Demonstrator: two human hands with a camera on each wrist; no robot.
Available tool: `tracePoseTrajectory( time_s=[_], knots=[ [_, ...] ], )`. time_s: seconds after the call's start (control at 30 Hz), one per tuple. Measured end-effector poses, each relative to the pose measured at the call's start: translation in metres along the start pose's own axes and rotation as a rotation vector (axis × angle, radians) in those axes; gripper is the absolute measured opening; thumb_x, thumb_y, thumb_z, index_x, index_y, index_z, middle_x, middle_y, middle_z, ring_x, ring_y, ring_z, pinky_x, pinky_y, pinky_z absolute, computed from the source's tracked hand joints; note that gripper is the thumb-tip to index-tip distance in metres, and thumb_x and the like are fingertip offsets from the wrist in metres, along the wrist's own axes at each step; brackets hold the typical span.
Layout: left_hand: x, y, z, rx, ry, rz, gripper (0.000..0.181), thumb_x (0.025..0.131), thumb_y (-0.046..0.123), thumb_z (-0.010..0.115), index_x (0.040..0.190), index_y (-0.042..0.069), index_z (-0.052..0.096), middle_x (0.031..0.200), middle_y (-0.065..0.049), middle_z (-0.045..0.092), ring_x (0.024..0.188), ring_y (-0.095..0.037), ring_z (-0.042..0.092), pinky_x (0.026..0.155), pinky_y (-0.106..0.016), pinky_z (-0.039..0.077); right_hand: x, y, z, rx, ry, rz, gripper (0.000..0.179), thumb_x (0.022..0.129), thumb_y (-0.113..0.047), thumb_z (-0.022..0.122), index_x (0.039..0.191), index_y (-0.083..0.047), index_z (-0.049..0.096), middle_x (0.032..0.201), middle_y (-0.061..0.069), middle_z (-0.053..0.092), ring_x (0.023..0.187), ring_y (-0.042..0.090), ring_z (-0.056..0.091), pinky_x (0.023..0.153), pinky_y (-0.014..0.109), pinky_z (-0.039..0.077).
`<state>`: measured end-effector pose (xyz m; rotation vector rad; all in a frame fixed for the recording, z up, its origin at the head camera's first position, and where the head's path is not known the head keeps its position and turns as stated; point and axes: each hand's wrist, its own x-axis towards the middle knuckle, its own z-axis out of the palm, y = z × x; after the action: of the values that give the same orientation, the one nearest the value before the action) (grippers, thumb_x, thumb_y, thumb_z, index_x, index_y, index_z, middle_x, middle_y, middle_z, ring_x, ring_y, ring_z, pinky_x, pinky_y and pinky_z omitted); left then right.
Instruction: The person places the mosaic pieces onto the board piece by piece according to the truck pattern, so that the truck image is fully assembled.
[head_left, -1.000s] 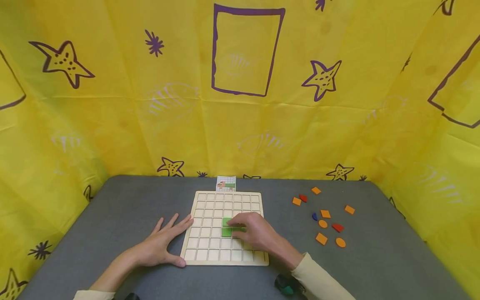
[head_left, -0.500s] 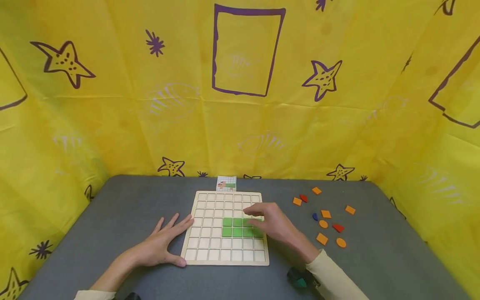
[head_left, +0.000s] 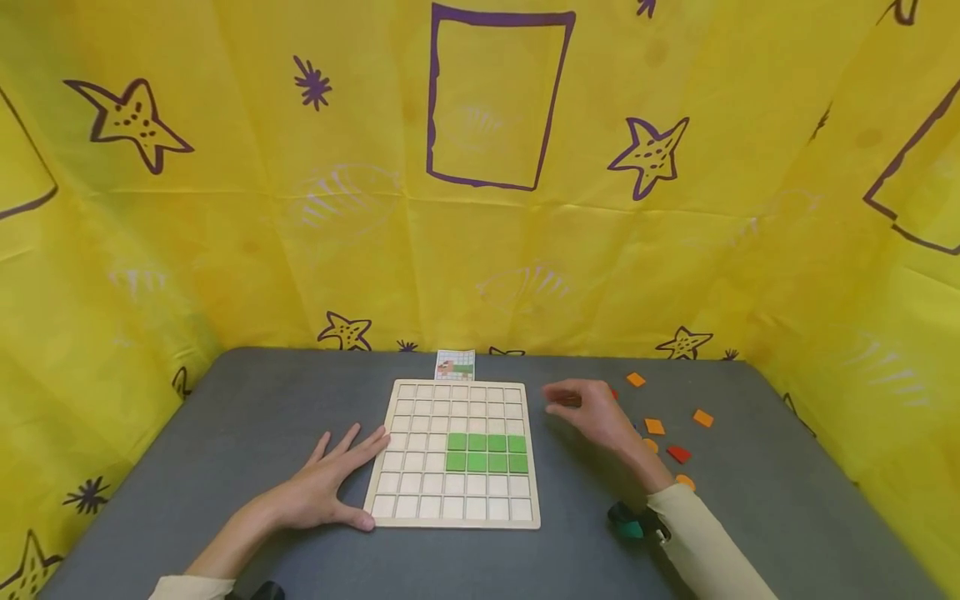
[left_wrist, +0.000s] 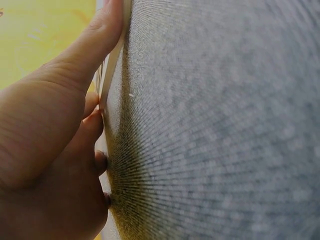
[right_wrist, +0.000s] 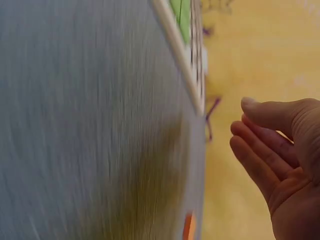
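The left hand [head_left: 318, 493] lies with fingers [head_left: 367, 452] spread and thumb [head_left: 352, 517] stretched apart. The right hand [head_left: 596, 415] hangs raised, its fingers loosely bent near the thumb.

Square tiles [head_left: 476, 462] are sitting in the grid board [head_left: 412, 482]; a picture card [head_left: 456, 365] is lying behind it, loose pieces [head_left: 703, 418] right of it.

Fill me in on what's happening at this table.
A person is working with a grid board and small colored pieces. The left hand rests with its thumb and fingers against the board's left edge. The right hand, with nothing visible in it, hovers between the board and some loose orange and red pieces, partly hidden by that arm. Eight green squares sit in the grid, in two rows of four. A small picture card lies at the board's far edge.
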<state>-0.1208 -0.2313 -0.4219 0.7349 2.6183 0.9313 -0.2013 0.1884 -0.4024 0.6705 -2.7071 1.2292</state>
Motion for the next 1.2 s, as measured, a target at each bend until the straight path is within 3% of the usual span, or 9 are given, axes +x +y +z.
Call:
tracePoseTrajectory(
  time_s=[0.2, 0.4, 0.7, 1.2],
  knots=[
    [0.0, -0.001, 0.0, -0.001, 0.001, 0.002, 0.111, 0.067, 0.055, 0.08, 0.155, 0.011, 0.029, 0.162, -0.012, 0.019, 0.146, -0.049, 0.0, 0.106, -0.069, -0.013, 0.003, 0.031, -0.02, -0.079, 0.046, 0.023, 0.03, 0.084, -0.002, 0.074, 0.113, 0.006, 0.07, 0.106, 0.017, 0.072, 0.095, 0.03, 0.07, 0.081, 0.041, 0.057],
    [0.001, -0.001, 0.001, -0.001, -0.005, 0.01, 0.11, 0.068, 0.055, 0.08, 0.155, 0.012, 0.028, 0.162, -0.012, 0.019, 0.146, -0.049, 0.0, 0.106, -0.069, -0.013, -0.004, 0.049, -0.034, -0.13, 0.013, 0.058, 0.031, 0.086, -0.001, 0.072, 0.115, 0.006, 0.068, 0.108, 0.018, 0.071, 0.096, 0.034, 0.069, 0.081, 0.044, 0.056],
    [0.0, -0.002, 0.001, 0.008, 0.009, 0.019, 0.111, 0.067, 0.057, 0.079, 0.155, 0.011, 0.029, 0.162, -0.013, 0.02, 0.145, -0.05, 0.001, 0.106, -0.07, -0.012, -0.006, 0.06, -0.048, -0.218, 0.006, 0.063, 0.032, 0.084, -0.006, 0.075, 0.113, 0.007, 0.069, 0.103, 0.019, 0.072, 0.092, 0.033, 0.07, 0.078, 0.045, 0.057],
    [0.0, 0.0, 0.001, 0.012, 0.011, 0.005, 0.111, 0.067, 0.056, 0.08, 0.155, 0.012, 0.029, 0.161, -0.013, 0.021, 0.145, -0.05, 0.002, 0.106, -0.07, -0.012, -0.008, 0.066, -0.051, -0.223, -0.025, 0.094, 0.034, 0.08, 0.001, 0.076, 0.113, 0.01, 0.068, 0.103, 0.022, 0.071, 0.091, 0.035, 0.069, 0.077, 0.045, 0.057]
  ],
)
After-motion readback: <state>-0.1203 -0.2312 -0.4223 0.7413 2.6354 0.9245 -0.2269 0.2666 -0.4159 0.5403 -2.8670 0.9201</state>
